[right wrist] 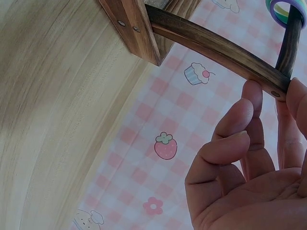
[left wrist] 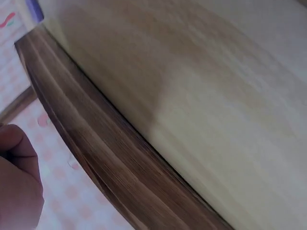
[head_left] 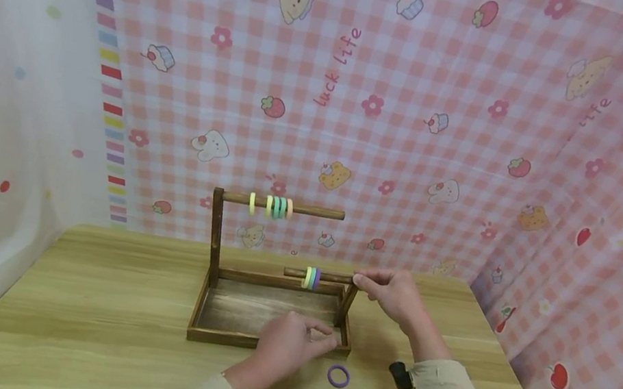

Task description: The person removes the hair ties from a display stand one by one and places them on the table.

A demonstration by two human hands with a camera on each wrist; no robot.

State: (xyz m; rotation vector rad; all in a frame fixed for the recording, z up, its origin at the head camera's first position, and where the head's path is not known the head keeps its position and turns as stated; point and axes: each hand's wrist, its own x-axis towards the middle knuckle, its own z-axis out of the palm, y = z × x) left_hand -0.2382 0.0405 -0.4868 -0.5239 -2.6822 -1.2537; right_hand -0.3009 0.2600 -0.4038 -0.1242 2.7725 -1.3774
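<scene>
A dark wooden stand has a shallow tray (head_left: 223, 338), a tall post at its left and a short post (right wrist: 216, 45) at its right. My right hand (head_left: 394, 296) pinches the top of the short post, where the lower bar (right wrist: 289, 45) joins it. Pale yellow, blue-green and purple rings (head_left: 316, 279) hang on that bar. My left hand (head_left: 288, 343) hovers over the tray's front rim, thumb and forefinger apart with nothing between them. On the table in front of the tray lies a purple ring (head_left: 337, 385).
Above, the upper bar (head_left: 321, 212) carries several rings (head_left: 276, 208) in yellow, green and peach. The wood-grain table (head_left: 96, 316) reaches back to a pink checked curtain (head_left: 321, 140). A small black object (head_left: 400, 375) sits at my right cuff.
</scene>
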